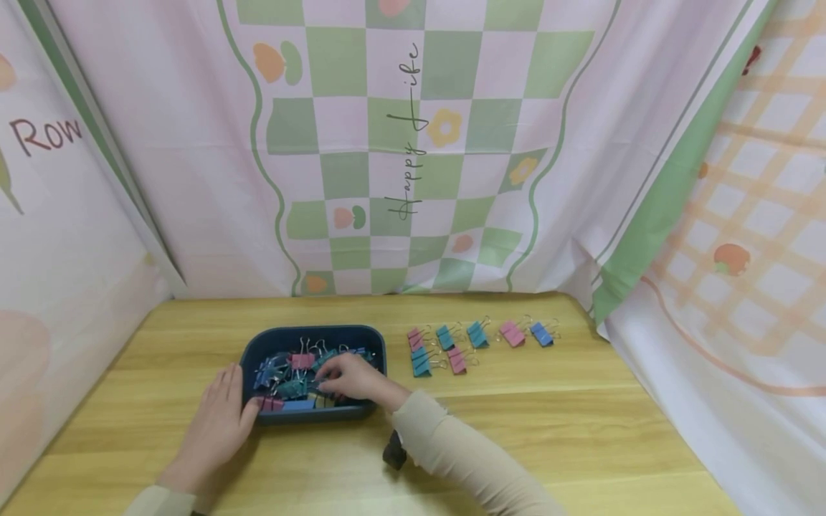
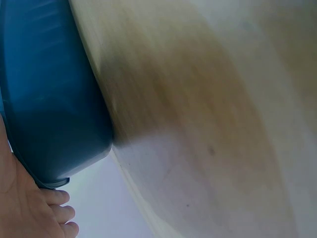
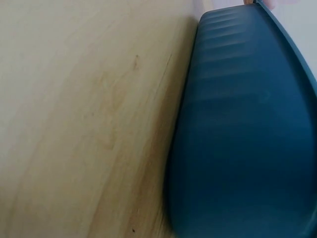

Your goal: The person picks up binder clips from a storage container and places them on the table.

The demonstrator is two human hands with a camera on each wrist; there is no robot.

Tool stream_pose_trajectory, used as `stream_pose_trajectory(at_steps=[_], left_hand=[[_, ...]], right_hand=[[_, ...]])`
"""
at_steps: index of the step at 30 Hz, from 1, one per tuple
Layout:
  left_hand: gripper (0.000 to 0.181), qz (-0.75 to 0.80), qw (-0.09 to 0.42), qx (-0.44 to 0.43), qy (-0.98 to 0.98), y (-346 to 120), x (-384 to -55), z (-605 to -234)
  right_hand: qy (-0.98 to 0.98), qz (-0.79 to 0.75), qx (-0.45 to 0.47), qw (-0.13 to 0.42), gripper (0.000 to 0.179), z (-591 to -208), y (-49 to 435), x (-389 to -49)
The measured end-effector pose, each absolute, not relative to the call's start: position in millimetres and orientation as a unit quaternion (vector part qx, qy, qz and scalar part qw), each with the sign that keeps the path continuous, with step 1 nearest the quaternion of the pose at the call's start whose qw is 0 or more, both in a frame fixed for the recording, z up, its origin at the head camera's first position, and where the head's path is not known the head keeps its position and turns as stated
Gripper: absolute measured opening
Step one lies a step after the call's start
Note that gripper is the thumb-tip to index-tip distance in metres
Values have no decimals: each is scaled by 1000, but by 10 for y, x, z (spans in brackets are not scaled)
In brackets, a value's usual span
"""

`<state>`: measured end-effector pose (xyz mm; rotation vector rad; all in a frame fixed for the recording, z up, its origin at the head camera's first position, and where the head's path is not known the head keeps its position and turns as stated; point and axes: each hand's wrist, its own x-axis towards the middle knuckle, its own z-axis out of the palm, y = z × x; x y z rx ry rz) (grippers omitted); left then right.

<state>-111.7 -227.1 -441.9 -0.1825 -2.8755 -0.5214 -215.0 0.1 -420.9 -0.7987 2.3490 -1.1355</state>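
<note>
A dark blue rectangular basket (image 1: pixel 316 414) holds a jumble of pink, teal and blue binder clips (image 1: pixel 302 361). Along its left side lies my left hand (image 1: pixel 222 412), fingers extended and touching the wall. In the left wrist view part of that hand (image 2: pixel 25 203) shows against the basket (image 2: pixel 54 89). My right hand (image 1: pixel 351 376) reaches over the right side into the basket, bent fingers down among the clips beside a teal binder clip (image 1: pixel 293 389). Whether it pinches a clip is unclear. The right wrist view shows mainly the basket's outer wall (image 3: pixel 242 129).
Right of the basket, several binder clips lie on the wooden table (image 1: pixel 516 430), among them a teal clip (image 1: pixel 421 362), a pink clip (image 1: pixel 513 333) and a blue clip (image 1: pixel 542 334). A black object (image 1: pixel 394 451) is by the right sleeve. Printed curtains (image 1: pixel 413 143) hang behind.
</note>
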Motion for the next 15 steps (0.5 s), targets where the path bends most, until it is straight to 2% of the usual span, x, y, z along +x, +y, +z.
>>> stream_pose_trajectory(at_steps=[15], left_hand=[[66, -175, 103, -56, -978, -2264, -1118, -4402]], right_hand=[[839, -413, -289, 203, 13, -4185, 62, -2150]])
